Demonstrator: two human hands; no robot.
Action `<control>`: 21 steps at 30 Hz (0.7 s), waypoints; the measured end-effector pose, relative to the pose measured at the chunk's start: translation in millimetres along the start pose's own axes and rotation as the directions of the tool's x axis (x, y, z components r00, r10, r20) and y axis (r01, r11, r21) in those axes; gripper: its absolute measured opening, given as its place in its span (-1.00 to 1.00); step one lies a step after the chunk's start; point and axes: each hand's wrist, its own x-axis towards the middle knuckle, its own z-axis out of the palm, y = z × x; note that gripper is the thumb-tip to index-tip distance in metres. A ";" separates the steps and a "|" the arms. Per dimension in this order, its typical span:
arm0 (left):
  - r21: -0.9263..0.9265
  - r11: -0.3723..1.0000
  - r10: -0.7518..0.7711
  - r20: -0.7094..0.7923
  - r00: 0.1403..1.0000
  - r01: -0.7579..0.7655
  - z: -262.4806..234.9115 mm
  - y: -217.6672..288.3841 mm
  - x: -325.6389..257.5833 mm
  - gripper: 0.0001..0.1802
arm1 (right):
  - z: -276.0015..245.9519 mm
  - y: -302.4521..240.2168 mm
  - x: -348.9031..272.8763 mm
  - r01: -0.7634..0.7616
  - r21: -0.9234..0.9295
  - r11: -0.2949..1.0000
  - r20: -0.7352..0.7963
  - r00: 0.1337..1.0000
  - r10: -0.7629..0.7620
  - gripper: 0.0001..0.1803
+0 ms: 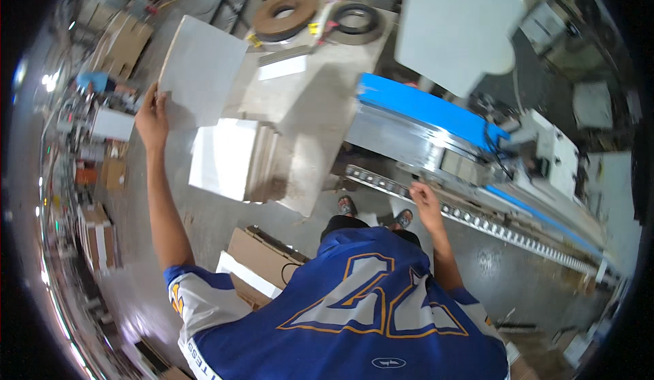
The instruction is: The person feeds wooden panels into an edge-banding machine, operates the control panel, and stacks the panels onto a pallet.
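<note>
My left hand [153, 117] grips a flat, pale grey board [201, 70] by its left edge, fingers behind and thumb in front. The board is tilted up at the table's left side. Just below it, a stack of white-faced boards [223, 160] sits at the near left edge of the table, brown layers showing along its side. My right hand [426, 204] is over a metal rail of small rollers [477, 223] in front of a machine. Its fingers are curled closed; whether anything is inside them is hidden.
On the worktable [310, 124] lie a brown tape roll [269, 15], a black ring-shaped roll [371, 20] and a white strip [283, 68]. The blue-topped machine [429, 111] runs along the right. An open cardboard box [262, 254] stands by my left side. Cartons [122, 42] line the far left.
</note>
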 end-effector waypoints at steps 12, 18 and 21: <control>-0.263 0.917 0.398 0.561 0.726 -0.300 75.3 233.4 -54.1 -0.68 | -87.4 64.7 -49.6 -0.040 0.154 0.987 -0.102 0.993 0.057 -0.61; -0.375 0.892 0.452 0.715 0.534 -0.253 117.8 257.5 -64.4 -0.65 | -128.4 74.2 -71.5 0.014 0.079 0.997 -0.183 0.983 0.001 -0.61; -0.307 0.927 0.374 0.796 0.476 -0.215 145.2 266.6 -59.9 -0.64 | -141.3 68.7 -77.1 -0.074 0.036 0.997 -0.239 0.968 0.081 -0.63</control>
